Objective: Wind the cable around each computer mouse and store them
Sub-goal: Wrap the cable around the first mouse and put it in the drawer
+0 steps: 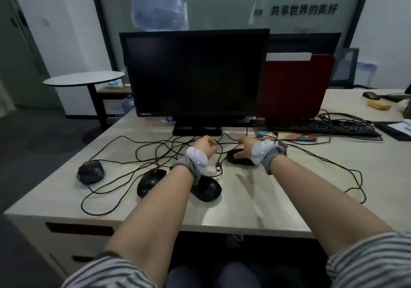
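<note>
Several black wired mice lie on the pale desk [255,203] among tangled black cables [155,152]. One mouse [90,172] sits at the far left, another [148,183] lies beside my left forearm, and a third [208,190] is partly hidden under my left wrist. My right hand [245,147] rests on a fourth mouse [236,158], fingers over its far end. My left hand [205,144] is closed around a strand of cable in front of the monitor stand. A USB plug [218,167] lies between my wrists.
A dark Lenovo monitor [193,74] stands at the back of the desk, with a red folder [293,87] and a black keyboard [329,127] to its right. More cable loops trail to the right [351,176]. A round side table [84,79] stands off to the left.
</note>
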